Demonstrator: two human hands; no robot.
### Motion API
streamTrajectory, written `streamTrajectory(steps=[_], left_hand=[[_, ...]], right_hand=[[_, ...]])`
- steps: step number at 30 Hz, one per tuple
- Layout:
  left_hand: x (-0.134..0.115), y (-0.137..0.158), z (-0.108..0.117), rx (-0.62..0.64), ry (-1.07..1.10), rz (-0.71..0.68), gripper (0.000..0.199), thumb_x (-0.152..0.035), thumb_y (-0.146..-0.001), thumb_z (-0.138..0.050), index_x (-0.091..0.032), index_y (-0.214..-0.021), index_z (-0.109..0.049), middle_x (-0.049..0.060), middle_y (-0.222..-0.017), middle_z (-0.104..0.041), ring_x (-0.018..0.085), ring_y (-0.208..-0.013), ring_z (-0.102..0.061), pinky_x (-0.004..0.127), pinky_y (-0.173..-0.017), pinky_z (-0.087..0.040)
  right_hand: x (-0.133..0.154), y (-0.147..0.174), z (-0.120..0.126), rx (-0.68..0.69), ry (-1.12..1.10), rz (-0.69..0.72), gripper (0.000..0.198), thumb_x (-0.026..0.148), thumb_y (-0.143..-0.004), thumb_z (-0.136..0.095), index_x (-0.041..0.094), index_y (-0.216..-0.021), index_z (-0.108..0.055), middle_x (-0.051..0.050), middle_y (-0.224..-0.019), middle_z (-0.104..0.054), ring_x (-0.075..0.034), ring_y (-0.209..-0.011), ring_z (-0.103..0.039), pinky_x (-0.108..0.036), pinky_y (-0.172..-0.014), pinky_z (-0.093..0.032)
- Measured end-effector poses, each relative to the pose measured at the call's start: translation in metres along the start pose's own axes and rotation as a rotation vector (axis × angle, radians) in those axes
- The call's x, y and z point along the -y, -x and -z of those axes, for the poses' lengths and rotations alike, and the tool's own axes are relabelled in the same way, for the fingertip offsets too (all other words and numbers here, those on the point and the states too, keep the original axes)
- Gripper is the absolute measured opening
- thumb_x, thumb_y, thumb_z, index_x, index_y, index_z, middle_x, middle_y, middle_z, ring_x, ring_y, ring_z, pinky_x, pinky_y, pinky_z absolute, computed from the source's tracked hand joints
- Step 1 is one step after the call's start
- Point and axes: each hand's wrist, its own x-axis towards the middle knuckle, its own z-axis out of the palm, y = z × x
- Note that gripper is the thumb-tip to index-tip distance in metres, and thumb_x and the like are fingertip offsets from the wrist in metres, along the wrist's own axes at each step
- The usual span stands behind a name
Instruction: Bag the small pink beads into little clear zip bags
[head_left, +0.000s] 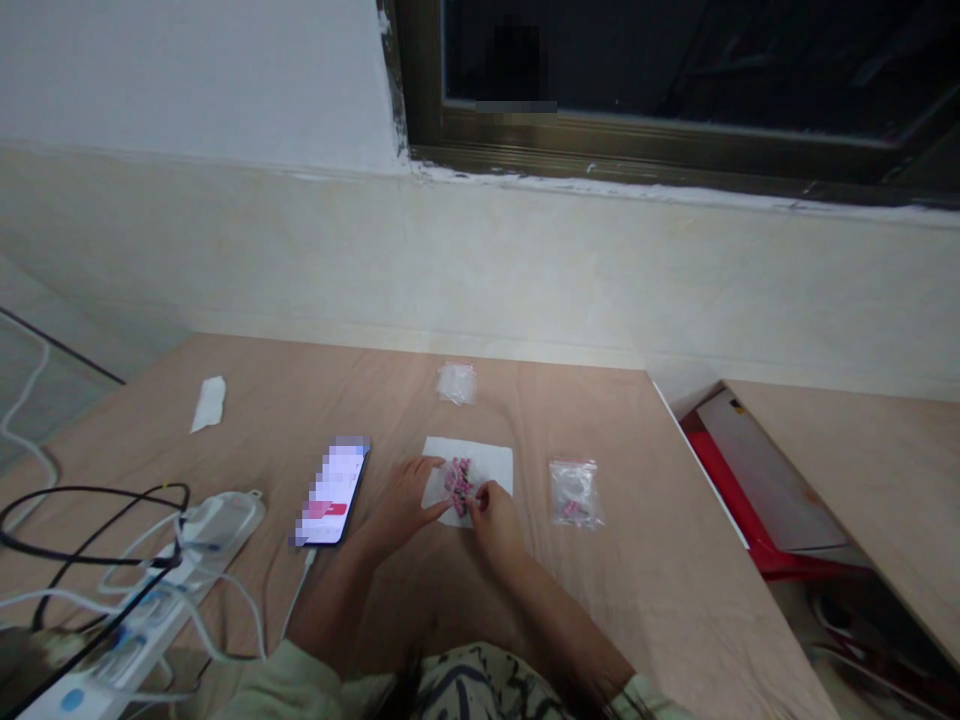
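Observation:
A small cluster of pink and dark pieces (457, 482), perhaps in a clear bag, lies on a white sheet of paper (491, 460) in the middle of the table. On its left side rests my left hand (405, 505), thumb and fingers spread apart along the paper's left edge. My right hand (495, 522) is at the lower right of the cluster with thumb and fingertips pinched together. What sits between those fingertips is too small to make out. To the right lies a clear zip bag (575, 493) with a few pink bits inside.
Another clear bag (457, 383) lies near the wall. A lit phone (335, 495) with a charging cable is on the left, beside a power strip (161, 595) with tangled cords. A white scrap (208, 403) lies far left. Beyond the table's right edge is a red item (757, 535).

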Motion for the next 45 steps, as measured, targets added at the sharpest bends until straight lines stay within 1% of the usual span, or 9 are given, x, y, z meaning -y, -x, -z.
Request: streamTrajectory(steps=[4,9,14,18,21,26,31,38,45], left_hand=[[0.000,-0.001,0.003,-0.008,0.003,-0.001,0.042,-0.033,-0.069,-0.056,-0.017,-0.106,-0.043,0.008,-0.106,-0.054,0.023,-0.100,-0.046,0.040,-0.087,-0.035],[-0.002,0.003,0.001,-0.003,0.002,0.003,0.043,-0.030,-0.067,-0.058,-0.016,-0.106,-0.043,0.009,-0.106,-0.054,0.024,-0.100,-0.046,0.040,-0.087,-0.035],[-0.004,0.005,-0.004,0.019,-0.005,0.006,0.043,-0.027,-0.065,-0.060,-0.018,-0.104,-0.044,0.008,-0.105,-0.054,0.025,-0.100,-0.048,0.041,-0.085,-0.036],[-0.011,0.003,-0.003,0.004,-0.011,-0.012,0.040,-0.029,-0.066,-0.059,-0.018,-0.102,-0.046,0.008,-0.102,-0.056,0.025,-0.097,-0.050,0.041,-0.083,-0.037],[-0.012,0.002,0.000,-0.016,0.014,-0.018,0.039,-0.031,-0.067,-0.058,-0.017,-0.102,-0.047,0.008,-0.100,-0.057,0.024,-0.096,-0.051,0.039,-0.082,-0.039],[0.002,0.000,0.002,-0.033,0.031,0.007,0.043,-0.031,-0.067,-0.059,-0.017,-0.105,-0.045,0.008,-0.105,-0.055,0.023,-0.099,-0.048,0.039,-0.086,-0.036],[0.009,-0.004,0.003,-0.018,0.036,0.017,0.045,-0.034,-0.067,-0.059,-0.017,-0.106,-0.044,0.009,-0.106,-0.054,0.024,-0.099,-0.047,0.040,-0.086,-0.036],[0.006,-0.001,0.000,-0.007,0.037,0.033,0.042,-0.034,-0.068,-0.057,-0.018,-0.105,-0.045,0.008,-0.105,-0.055,0.023,-0.100,-0.048,0.039,-0.087,-0.037],[0.012,0.008,-0.006,-0.005,0.028,0.050,0.045,-0.035,-0.067,-0.058,-0.017,-0.106,-0.045,0.009,-0.107,-0.054,0.024,-0.101,-0.048,0.039,-0.087,-0.037]], right_hand=[[-0.002,0.006,-0.008,0.077,0.153,0.001,0.006,0.023,-0.069,-0.051,0.018,-0.069,-0.052,-0.005,-0.066,-0.056,-0.017,-0.060,-0.051,-0.024,-0.051,-0.032],[0.000,0.005,-0.006,0.112,0.222,-0.040,0.006,0.018,-0.069,-0.048,0.017,-0.069,-0.054,-0.005,-0.064,-0.057,-0.017,-0.058,-0.052,-0.024,-0.050,-0.030],[0.004,-0.003,0.008,0.080,-0.016,-0.078,0.010,0.023,-0.071,-0.047,0.016,-0.070,-0.054,-0.001,-0.054,-0.052,-0.014,-0.051,-0.048,-0.023,-0.047,-0.031],[0.026,-0.009,0.019,0.143,-0.296,0.041,0.012,0.028,-0.071,-0.048,0.017,-0.071,-0.053,0.002,-0.053,-0.049,-0.011,-0.051,-0.046,-0.021,-0.048,-0.034],[0.034,-0.011,0.020,0.175,-0.402,0.074,0.013,0.028,-0.072,-0.047,0.017,-0.071,-0.052,0.003,-0.055,-0.049,-0.011,-0.052,-0.046,-0.021,-0.051,-0.035],[0.009,-0.012,0.008,0.023,-0.187,0.032,0.007,0.021,-0.068,-0.050,0.016,-0.071,-0.053,0.001,-0.060,-0.050,-0.012,-0.057,-0.046,-0.023,-0.056,-0.036],[-0.009,-0.008,-0.002,0.104,0.027,0.108,0.010,0.014,-0.067,-0.049,0.015,-0.074,-0.056,-0.004,-0.070,-0.055,-0.015,-0.067,-0.048,-0.024,-0.061,-0.036],[-0.006,-0.009,-0.001,0.147,0.093,0.122,0.011,0.013,-0.069,-0.048,0.015,-0.075,-0.057,-0.006,-0.077,-0.056,-0.017,-0.075,-0.050,-0.025,-0.066,-0.037],[-0.005,-0.002,0.000,0.101,0.088,0.105,0.017,0.011,-0.071,-0.044,0.014,-0.084,-0.055,-0.007,-0.082,-0.054,-0.017,-0.077,-0.049,-0.026,-0.069,-0.038]])
